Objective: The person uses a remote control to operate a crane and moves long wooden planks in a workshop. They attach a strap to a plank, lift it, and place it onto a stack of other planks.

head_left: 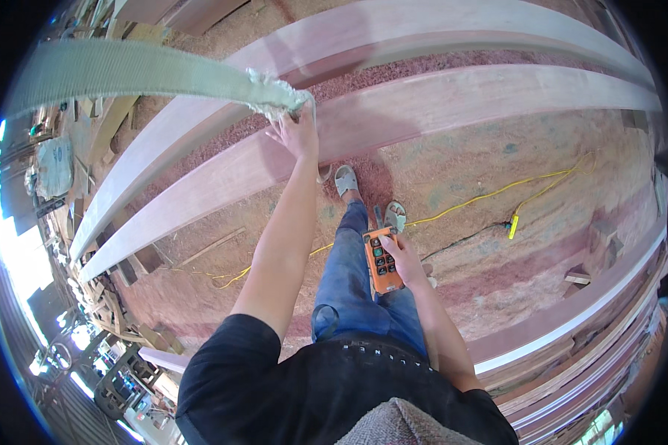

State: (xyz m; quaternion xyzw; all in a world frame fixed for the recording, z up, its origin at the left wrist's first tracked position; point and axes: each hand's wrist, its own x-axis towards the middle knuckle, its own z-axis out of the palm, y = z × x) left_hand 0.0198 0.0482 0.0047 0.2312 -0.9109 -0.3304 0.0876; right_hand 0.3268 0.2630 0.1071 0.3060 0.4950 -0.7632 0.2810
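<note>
Pale green woven strap (156, 73) with a frayed end is gripped by the left hand (300, 135) over long, curved, pinkish wooden beams (453, 102); the right hand (406, 261) holds an orange rectangular button remote (384, 280).

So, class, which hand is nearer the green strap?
Left. The left hand is at the frayed end of the green strap; the right hand, well away, holds the orange remote.

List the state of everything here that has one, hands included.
Pale green strap: stretched out, frayed at the near end
Left hand: raised at the frayed end, grip partly hidden
Orange remote: held, buttons facing up; powered or not, can't tell
Right hand: closed on the remote
Two long timbers: lying side by side, apart
Yellow cord: loose, bent
</note>
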